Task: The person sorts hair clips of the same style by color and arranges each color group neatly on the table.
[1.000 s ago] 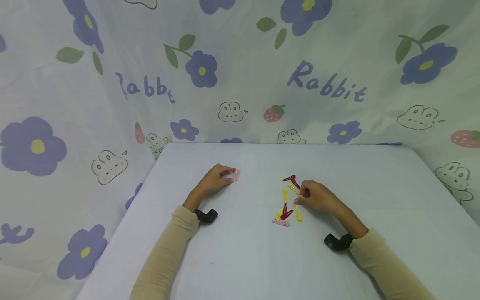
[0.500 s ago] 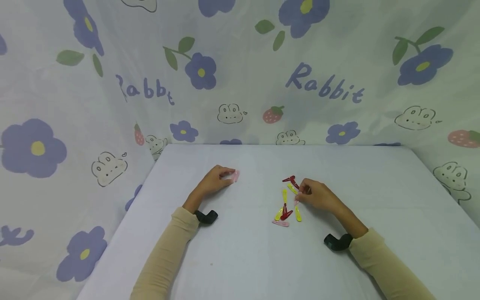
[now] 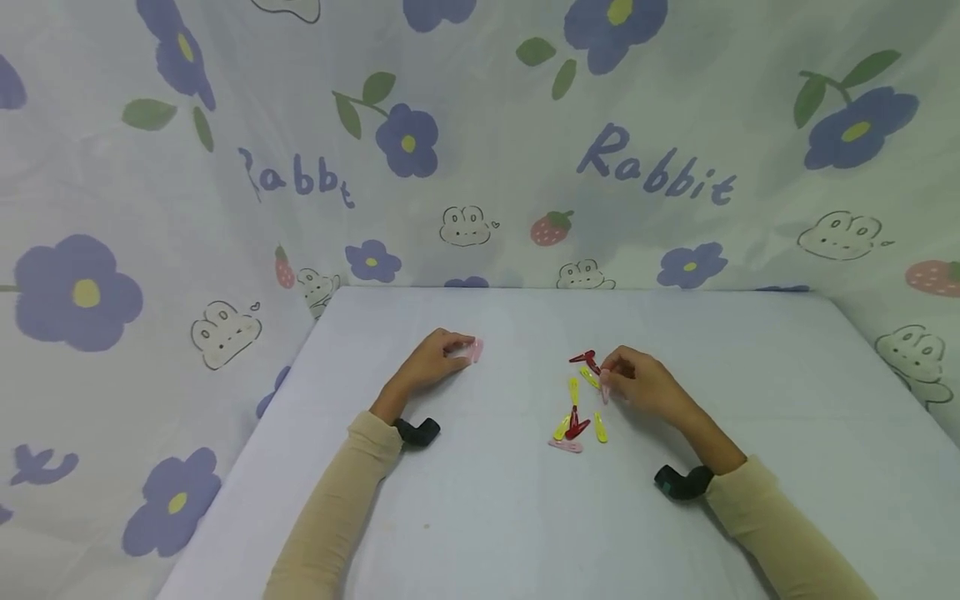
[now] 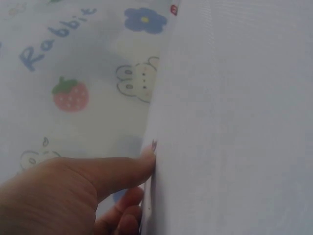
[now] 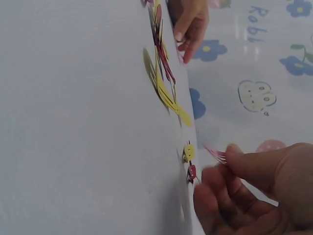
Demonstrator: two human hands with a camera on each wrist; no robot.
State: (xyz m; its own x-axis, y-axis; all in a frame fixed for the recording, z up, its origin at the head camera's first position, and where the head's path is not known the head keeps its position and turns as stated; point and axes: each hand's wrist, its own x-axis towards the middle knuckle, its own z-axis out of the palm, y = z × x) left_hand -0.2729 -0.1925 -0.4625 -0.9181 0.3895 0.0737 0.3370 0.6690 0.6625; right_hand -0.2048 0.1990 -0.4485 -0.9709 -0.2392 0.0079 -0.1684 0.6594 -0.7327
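Observation:
Pink hair clips (image 3: 476, 351) lie at the fingertips of my left hand (image 3: 430, 363), whose thumb and fingers are around them on the table. My right hand (image 3: 647, 387) pinches a pink clip (image 3: 605, 387) by one end, its tip pointing down; the right wrist view shows this clip (image 5: 215, 154) between thumb and fingers. Left of that hand is a loose group: red clips (image 3: 578, 428), yellow clips (image 3: 573, 390) and a pink clip (image 3: 566, 447) at its near edge. A yellow clip (image 3: 601, 427) lies just below the right hand.
The white table (image 3: 480, 517) reaches back to a hanging cloth (image 3: 495, 125) printed with flowers, rabbits and strawberries. The same cloth covers the left and right sides. Dark wrist-worn devices (image 3: 417, 432) sit at both wrists.
My right hand has lifted slightly up and away from the group with a pink clip pinched in its fingers. The left hand has stayed in place.

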